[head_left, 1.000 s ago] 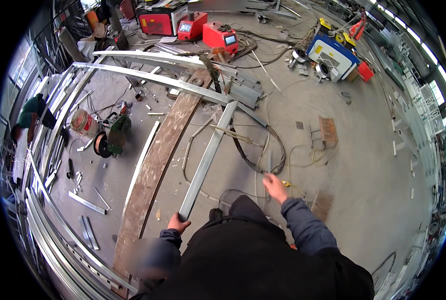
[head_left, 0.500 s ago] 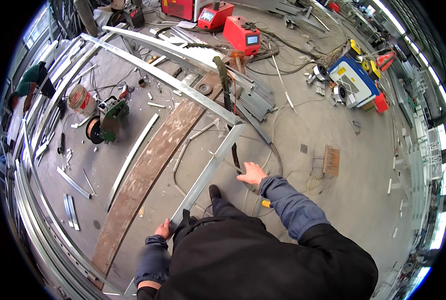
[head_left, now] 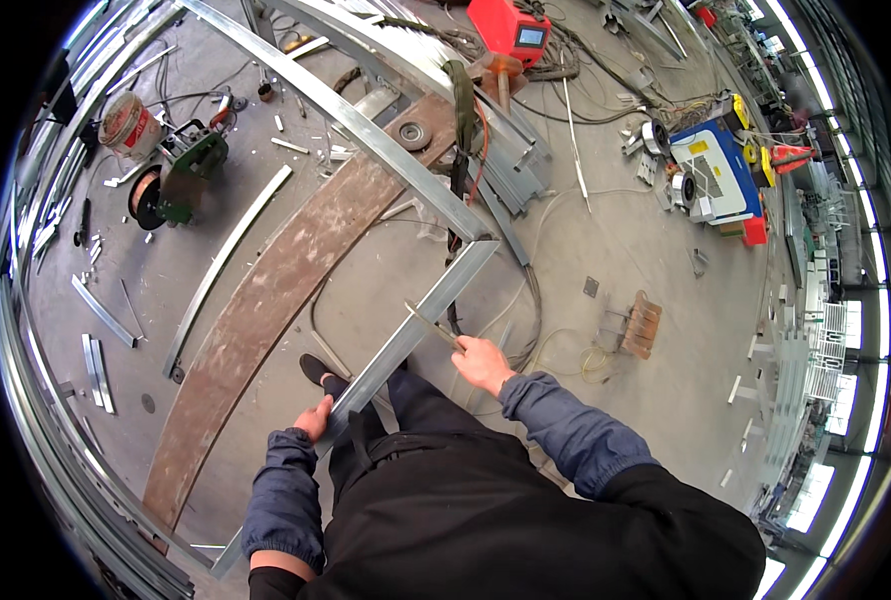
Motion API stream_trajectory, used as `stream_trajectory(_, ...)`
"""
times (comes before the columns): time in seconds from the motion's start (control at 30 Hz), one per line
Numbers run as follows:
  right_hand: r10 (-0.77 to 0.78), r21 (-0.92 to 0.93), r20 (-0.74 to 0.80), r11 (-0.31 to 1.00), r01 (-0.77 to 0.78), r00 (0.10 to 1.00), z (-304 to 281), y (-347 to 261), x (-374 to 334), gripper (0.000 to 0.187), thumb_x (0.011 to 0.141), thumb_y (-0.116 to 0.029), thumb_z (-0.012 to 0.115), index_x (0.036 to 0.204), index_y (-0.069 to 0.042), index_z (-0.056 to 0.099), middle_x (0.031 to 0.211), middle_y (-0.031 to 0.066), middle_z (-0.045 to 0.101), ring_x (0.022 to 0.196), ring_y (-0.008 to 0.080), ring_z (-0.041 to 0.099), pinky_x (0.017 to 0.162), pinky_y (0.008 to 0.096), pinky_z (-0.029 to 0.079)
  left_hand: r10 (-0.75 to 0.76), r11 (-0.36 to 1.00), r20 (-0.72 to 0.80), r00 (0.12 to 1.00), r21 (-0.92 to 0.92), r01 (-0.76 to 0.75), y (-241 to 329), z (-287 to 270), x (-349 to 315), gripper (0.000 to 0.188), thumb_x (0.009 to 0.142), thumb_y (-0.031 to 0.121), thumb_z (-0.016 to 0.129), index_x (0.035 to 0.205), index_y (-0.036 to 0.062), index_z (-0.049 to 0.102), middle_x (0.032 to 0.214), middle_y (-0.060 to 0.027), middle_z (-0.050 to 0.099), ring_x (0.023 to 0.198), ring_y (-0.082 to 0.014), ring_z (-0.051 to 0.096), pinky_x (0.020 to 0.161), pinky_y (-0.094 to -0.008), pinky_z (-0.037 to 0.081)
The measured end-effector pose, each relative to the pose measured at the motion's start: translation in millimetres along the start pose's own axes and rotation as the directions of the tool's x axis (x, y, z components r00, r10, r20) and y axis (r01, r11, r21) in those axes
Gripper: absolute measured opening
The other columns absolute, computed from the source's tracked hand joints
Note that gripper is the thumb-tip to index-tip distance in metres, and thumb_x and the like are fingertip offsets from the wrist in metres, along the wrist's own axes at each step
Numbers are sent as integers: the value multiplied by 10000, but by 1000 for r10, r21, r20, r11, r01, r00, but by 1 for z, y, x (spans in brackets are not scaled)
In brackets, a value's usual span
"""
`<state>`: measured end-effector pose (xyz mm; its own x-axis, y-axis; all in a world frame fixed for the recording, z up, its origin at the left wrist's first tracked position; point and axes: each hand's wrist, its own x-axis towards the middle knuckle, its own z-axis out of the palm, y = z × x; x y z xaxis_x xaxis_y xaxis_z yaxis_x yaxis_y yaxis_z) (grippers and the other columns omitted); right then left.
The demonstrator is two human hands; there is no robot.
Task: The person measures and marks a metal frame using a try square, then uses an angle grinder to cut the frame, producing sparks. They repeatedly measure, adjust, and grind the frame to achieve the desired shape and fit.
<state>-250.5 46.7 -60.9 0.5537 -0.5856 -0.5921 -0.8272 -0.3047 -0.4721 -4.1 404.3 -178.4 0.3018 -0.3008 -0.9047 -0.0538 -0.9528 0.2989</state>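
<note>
A silvery square-tube metal frame runs across in front of my body, with a corner farther ahead. My left hand is closed on the near bar of the frame, fingers over its edge. Beyond the same bar, on its right side, my right hand is closed round a thin rod-like tool. The tool's far end lies over the bar; whether it touches the metal I cannot tell, and its exact kind is too small to make out.
Beneath the frame lies a long rusty plate. A wire spool feeder and a bucket stand at left. A red welding machine is ahead, cables trailing. A rusty brush-like piece lies right; a blue-white machine stands farther off.
My view has shifted forward along the frame, and a foot has stepped to the left under the bar. My right hand has come closer to the bar with the tool; my left hand keeps its grip.
</note>
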Motion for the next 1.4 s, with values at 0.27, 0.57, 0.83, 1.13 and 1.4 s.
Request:
stream_trajectory(0.27, -19, 38, -78, 999, 22, 997, 9, 5, 6, 247, 910, -283, 582, 956, -57, 670, 831, 241, 682, 837, 484, 660, 738, 564, 518, -11, 999, -31, 999, 37, 12, 21, 1, -8, 920, 1055, 718, 258, 1233, -62, 712, 1213, -365, 677, 1264, -509, 598, 1109, -508, 438)
stream_trajectory(0.57, -29, 16, -46, 999, 30, 999, 9, 3, 8, 251, 921, -277, 587, 958, -37, 652, 895, 258, 690, 888, 500, 651, 776, 579, 521, 9, 1000, -100, 995, 24, -7, 22, 5, -16, 832, 1070, 686, 290, 1214, 2, 741, 1163, -351, 693, 1203, -513, 626, 1044, -531, 481)
stream_trajectory(0.83, -36, 21, -61, 999, 37, 997, 16, 6, 7, 248, 917, -277, 600, 963, -39, 653, 898, 257, 686, 889, 502, 647, 770, 574, 524, 45, 998, -160, 986, 41, -39, 27, 3, -24, 833, 1074, 675, 293, 1122, -14, 760, 1106, -347, 703, 1142, -525, 644, 1012, -548, 488)
stream_trajectory(1.13, -23, 168, -98, 985, 40, 995, 5, -8, -4, 401, 891, -294, 677, 1222, -68, 661, 960, 212, 720, 927, 440, 687, 833, 509, 548, 61, 998, -174, 983, 14, -60, 15, 10, -13, 866, 1065, 698, 279, 1129, -20, 760, 1123, -344, 705, 1152, -510, 650, 1015, -547, 490)
stream_trajectory(1.4, -217, -133, -260, 973, 188, 941, 18, 71, -32, 722, 829, -209, 798, 1469, -55, 498, 1306, 184, 600, 1193, 384, 605, 1041, 445, 501, 90, 994, -159, 983, -43, -98, 9, 13, -6, 839, 1065, 692, 309, 1180, -15, 747, 1118, -338, 710, 1161, -500, 655, 1017, -528, 494)
